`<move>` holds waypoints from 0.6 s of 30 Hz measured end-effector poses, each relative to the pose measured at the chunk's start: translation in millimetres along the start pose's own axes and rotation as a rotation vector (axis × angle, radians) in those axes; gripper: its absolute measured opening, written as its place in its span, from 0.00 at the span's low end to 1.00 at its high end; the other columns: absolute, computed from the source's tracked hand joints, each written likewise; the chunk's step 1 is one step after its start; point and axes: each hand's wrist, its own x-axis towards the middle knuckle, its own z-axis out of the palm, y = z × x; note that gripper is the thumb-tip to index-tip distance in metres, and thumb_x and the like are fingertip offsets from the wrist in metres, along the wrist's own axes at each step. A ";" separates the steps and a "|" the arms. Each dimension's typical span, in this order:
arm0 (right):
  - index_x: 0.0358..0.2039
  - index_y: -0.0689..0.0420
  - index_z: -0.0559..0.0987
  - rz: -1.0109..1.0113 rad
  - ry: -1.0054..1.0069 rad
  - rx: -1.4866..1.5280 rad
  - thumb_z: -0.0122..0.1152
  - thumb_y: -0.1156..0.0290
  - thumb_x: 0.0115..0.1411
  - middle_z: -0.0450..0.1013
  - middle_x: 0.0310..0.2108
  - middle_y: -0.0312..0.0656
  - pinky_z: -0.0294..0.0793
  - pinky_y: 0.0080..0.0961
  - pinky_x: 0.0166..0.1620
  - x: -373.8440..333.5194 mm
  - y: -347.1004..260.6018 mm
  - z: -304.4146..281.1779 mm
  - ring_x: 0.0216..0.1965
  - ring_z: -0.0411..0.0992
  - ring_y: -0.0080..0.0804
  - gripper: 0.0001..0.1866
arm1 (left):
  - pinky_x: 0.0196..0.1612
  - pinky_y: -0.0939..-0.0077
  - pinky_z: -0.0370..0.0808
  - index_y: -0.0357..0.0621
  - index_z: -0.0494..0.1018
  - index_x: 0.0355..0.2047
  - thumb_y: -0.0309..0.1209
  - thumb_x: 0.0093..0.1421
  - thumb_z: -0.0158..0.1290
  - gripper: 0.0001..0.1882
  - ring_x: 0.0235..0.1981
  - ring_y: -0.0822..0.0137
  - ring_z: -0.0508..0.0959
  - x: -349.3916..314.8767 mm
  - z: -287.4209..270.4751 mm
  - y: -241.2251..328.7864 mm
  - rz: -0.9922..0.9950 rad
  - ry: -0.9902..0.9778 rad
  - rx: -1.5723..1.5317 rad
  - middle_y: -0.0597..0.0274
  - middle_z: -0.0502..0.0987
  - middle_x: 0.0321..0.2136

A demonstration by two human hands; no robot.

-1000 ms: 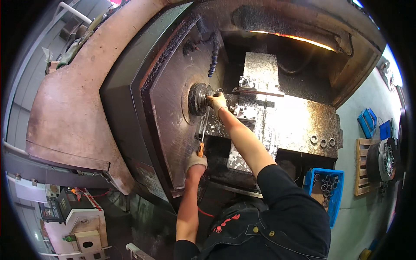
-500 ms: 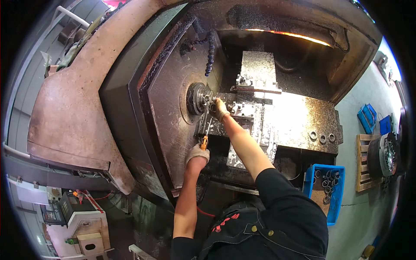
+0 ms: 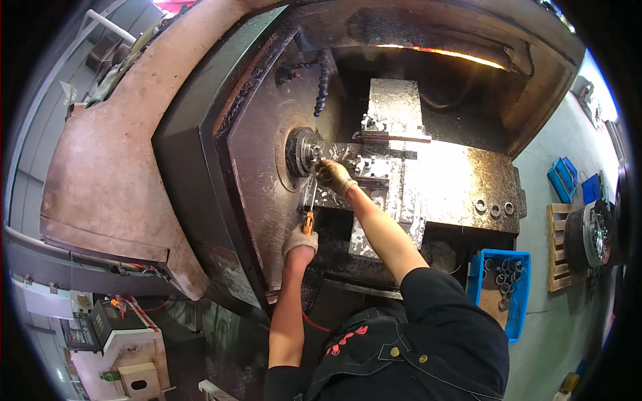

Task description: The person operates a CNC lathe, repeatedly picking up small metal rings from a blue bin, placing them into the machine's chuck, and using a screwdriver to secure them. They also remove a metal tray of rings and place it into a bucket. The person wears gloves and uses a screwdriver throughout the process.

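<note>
In a gloved grip, my left hand [image 3: 300, 244] holds an orange-handled air blow gun [image 3: 308, 222], its thin nozzle pointing up toward the lathe chuck [image 3: 295, 152]. My right hand [image 3: 338, 176], also gloved, is just right of the chuck and slightly below its face. Its fingers are closed round what looks like a small metal ring [image 3: 324, 174], mostly hidden by the glove. The round dark chuck is mounted on the machine's scratched, upright plate [image 3: 257, 174]. Right of that hand, a tool block with bolts [image 3: 374, 166] sits on the slide.
Three metal rings [image 3: 495, 210] lie on the chip-covered slide table [image 3: 461, 187]. A blue bin [image 3: 525, 294] with several rings stands below it. A segmented coolant hose [image 3: 322, 87] hangs above the chuck. A wooden pallet [image 3: 557, 250] is on the floor at right.
My right hand has moved down and left, below the chuck face. My left hand with the air blow gun has shifted slightly left and down.
</note>
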 end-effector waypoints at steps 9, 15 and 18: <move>0.37 0.54 0.75 0.057 -0.066 0.177 0.53 0.58 0.59 0.73 0.32 0.35 0.70 0.26 0.34 -61.4 1.8 14.6 0.30 0.70 0.28 0.13 | 0.42 0.63 0.70 0.44 0.73 0.41 0.37 0.49 0.52 0.19 0.40 0.50 0.76 -22.6 17.8 -37.8 -0.008 0.087 -0.194 0.46 0.76 0.36; 0.37 0.53 0.76 -0.039 -0.023 0.210 0.56 0.60 0.56 0.72 0.33 0.35 0.71 0.26 0.35 -115.6 14.4 21.1 0.33 0.71 0.25 0.13 | 0.45 0.69 0.69 0.41 0.71 0.43 0.35 0.53 0.50 0.17 0.41 0.56 0.75 -17.3 35.6 -51.1 0.150 0.097 -0.305 0.51 0.76 0.38; 0.37 0.52 0.76 -0.265 0.004 -0.226 0.58 0.59 0.55 0.72 0.32 0.33 0.69 0.22 0.34 -173.3 43.4 6.8 0.32 0.70 0.22 0.13 | 0.47 0.72 0.68 0.38 0.70 0.44 0.31 0.54 0.51 0.17 0.43 0.59 0.74 -36.1 55.0 -67.6 0.278 0.078 -0.318 0.54 0.75 0.39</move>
